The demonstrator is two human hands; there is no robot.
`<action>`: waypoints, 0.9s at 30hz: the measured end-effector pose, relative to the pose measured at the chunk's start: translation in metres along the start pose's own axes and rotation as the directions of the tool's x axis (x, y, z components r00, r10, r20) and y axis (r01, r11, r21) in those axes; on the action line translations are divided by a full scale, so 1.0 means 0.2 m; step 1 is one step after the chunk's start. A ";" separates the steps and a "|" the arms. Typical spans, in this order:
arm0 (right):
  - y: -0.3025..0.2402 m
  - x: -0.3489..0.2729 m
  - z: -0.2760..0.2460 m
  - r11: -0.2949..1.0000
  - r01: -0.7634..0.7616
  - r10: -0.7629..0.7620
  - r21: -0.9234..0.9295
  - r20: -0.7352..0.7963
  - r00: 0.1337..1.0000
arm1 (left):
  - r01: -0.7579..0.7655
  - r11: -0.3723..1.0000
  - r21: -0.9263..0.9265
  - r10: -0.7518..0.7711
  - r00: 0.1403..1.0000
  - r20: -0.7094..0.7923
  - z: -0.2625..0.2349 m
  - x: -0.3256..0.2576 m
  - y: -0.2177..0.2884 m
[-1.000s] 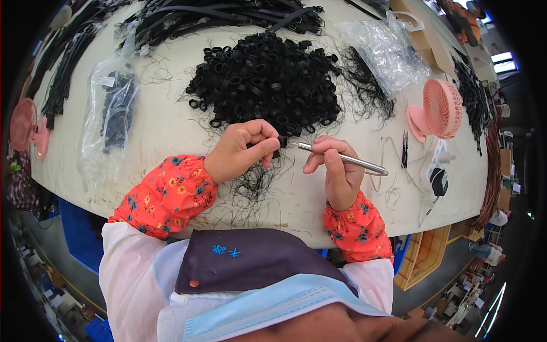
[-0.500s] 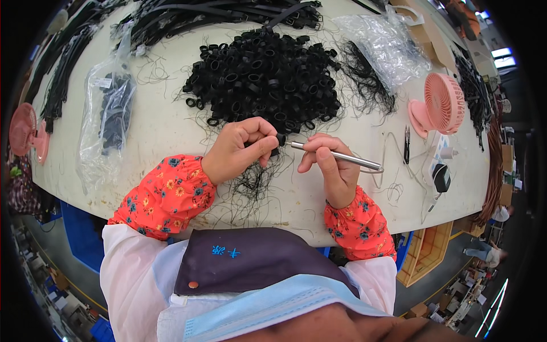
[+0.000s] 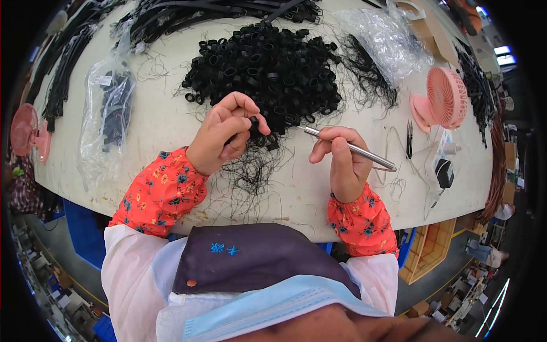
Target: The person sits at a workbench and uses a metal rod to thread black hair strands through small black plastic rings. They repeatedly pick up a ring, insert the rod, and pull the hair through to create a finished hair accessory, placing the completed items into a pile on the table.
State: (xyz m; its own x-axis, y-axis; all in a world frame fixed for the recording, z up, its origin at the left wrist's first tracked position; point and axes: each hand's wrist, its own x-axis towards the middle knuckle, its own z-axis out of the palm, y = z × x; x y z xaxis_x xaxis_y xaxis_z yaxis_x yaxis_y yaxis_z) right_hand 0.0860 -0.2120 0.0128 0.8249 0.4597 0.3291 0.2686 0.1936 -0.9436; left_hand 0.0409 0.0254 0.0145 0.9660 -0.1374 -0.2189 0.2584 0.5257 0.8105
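My left hand (image 3: 219,137) is closed, pinching a small black loop (image 3: 254,124) between its bent fingers; part of the loop is hidden. My right hand (image 3: 346,162) grips a slim silver pen-shaped tool (image 3: 373,157) with a thin tip that points left. A gap separates the tip from the loop in my left hand. Just beyond both hands rises a big pile of small black loops (image 3: 268,71). Loose black threads (image 3: 250,174) lie on the table below my left hand.
Clear plastic bags lie left (image 3: 94,137) and far right (image 3: 393,43). Pink fans stand at right (image 3: 447,97) and far left (image 3: 24,130). Black straps (image 3: 222,17) lie along the back. Black-handled nippers (image 3: 409,139) and a pale cable are on the right of the pale table (image 3: 171,114).
My left hand has drawn back leftward and slightly up, away from the tool tip, with its fingers turned. My right hand has shifted a little right with the tool.
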 end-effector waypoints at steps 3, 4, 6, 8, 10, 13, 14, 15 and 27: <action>-0.01 0.00 0.00 1.000 0.002 -0.002 -0.007 -0.004 1.000 | 0.007 0.998 -0.058 -0.005 1.000 0.028 -0.04 -0.01 0.00; -0.02 0.00 0.00 1.000 0.005 -0.005 -0.005 -0.003 1.000 | 0.074 0.996 -0.046 -0.071 0.996 0.050 -0.06 -0.02 0.00; -0.01 0.00 0.00 0.999 0.022 -0.022 0.036 0.015 1.000 | -0.141 0.884 0.446 0.133 0.990 0.050 -0.07 -0.01 -0.05; -0.01 0.00 0.00 0.998 0.026 -0.028 0.054 0.021 0.999 | -0.246 0.605 0.757 0.264 0.959 0.101 -0.04 0.00 -0.11; -0.01 -0.01 -0.01 0.999 0.018 -0.019 0.050 0.016 1.000 | -0.319 0.264 0.910 0.310 0.922 0.234 0.01 -0.03 -0.13; -0.01 -0.01 0.00 0.999 0.007 -0.007 0.048 0.008 1.000 | -0.327 -0.022 0.945 0.305 0.898 0.318 0.02 -0.02 -0.18; -0.01 -0.01 0.00 0.999 0.008 -0.009 0.045 0.011 1.000 | -0.315 -0.031 0.949 0.290 0.905 0.310 0.01 -0.02 -0.19; -0.01 -0.01 -0.01 0.999 0.010 -0.011 0.042 0.013 1.000 | -0.303 -0.039 0.952 0.276 0.913 0.302 0.01 -0.02 -0.20; -0.02 -0.01 0.03 0.983 0.066 -0.039 -0.170 0.161 0.986 | -0.183 0.832 0.524 0.112 0.980 0.163 0.04 -0.05 -0.13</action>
State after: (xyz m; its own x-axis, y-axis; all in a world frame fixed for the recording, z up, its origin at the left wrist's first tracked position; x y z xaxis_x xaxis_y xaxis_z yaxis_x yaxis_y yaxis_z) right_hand 0.0794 -0.2083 0.0164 0.7228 0.5858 0.3667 0.4032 0.0735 -0.9121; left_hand 0.0242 0.0067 0.0006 0.9765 -0.2126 -0.0349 0.0406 0.0226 0.9989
